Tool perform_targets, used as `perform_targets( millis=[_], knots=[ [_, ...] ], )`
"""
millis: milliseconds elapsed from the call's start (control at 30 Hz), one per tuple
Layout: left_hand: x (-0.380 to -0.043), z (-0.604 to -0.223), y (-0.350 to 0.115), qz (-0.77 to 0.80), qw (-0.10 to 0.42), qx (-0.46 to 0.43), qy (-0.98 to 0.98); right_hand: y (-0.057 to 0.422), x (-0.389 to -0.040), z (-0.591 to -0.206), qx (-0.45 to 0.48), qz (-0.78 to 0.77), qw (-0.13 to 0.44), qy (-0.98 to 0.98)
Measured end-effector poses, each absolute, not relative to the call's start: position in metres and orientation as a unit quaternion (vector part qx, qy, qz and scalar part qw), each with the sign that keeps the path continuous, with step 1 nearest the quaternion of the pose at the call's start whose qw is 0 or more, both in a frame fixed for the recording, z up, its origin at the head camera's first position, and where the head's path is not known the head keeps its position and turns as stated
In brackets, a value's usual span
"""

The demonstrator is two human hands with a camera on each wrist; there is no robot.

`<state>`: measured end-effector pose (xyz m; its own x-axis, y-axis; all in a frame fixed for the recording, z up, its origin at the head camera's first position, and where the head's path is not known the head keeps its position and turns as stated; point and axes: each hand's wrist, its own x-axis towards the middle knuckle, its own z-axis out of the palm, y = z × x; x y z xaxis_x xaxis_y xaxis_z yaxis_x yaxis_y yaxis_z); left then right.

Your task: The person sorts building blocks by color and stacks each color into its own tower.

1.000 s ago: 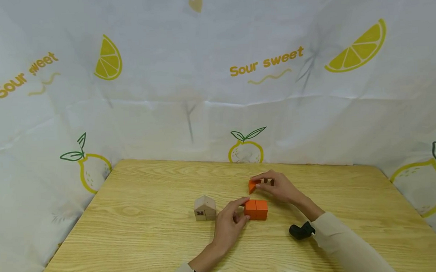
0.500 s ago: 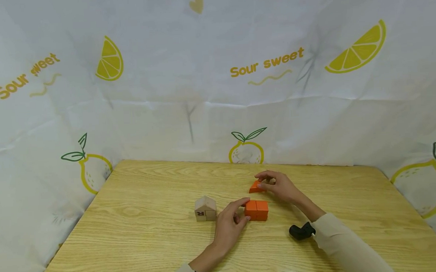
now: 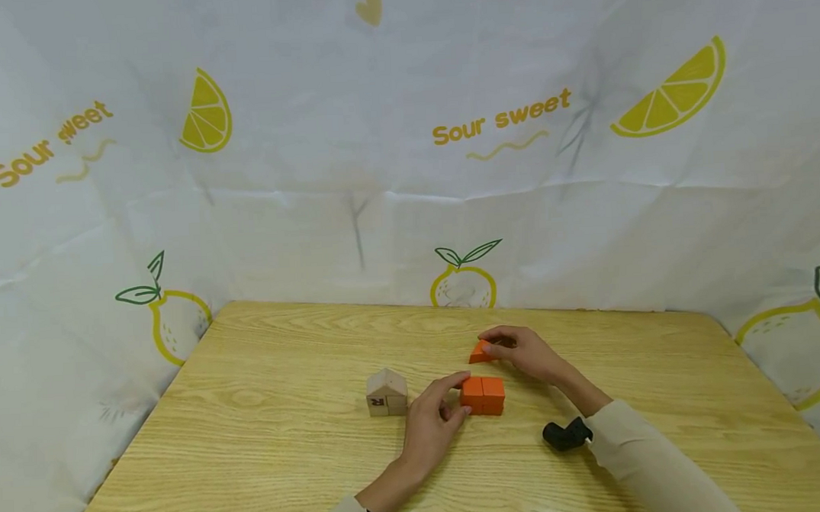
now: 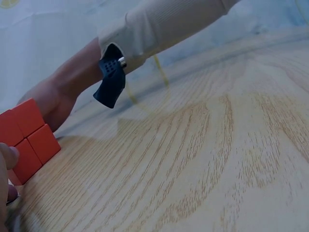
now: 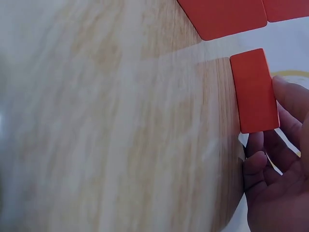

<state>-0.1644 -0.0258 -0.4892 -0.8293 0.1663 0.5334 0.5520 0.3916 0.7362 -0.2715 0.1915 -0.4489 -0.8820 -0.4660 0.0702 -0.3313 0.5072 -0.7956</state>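
Note:
My left hand holds the left side of a pair of orange cube-like blocks, the index finger behind and the thumb in front. The blocks stand flush on the table, and a seam between them shows in the head view. Just behind them, my right hand pinches an orange triangular block that sits at table level, apart from the pair. In the right wrist view this triangular block shows a rectangular face beside the thumb. The right fingers hide its right part in the head view.
To the left of my left hand stands a small house shape of plain wooden blocks, with a letter R and a pointed top. A black wrist device hangs at the right sleeve. White cloth with lemon prints borders the wooden table.
The right hand has lowered the triangular block and turned it so its slope faces up; over the last half second it barely moves. The left hand stays on the orange pair.

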Motion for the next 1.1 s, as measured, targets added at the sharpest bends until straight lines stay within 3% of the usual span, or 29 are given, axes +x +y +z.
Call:
perform_targets(
  millis=[767, 1100],
  knots=[
    [-0.164, -0.488, -0.026, -0.500, 0.199, -0.219, -0.814, 0.200, -0.267, -0.456, -0.265, -0.428, 0.073, 0.861],
    [-0.164, -0.490, -0.025, -0.505, 0.194, -0.215, -0.813, 0.193, -0.245, -0.433, -0.254, -0.459, 0.078, 0.848]
  ],
)
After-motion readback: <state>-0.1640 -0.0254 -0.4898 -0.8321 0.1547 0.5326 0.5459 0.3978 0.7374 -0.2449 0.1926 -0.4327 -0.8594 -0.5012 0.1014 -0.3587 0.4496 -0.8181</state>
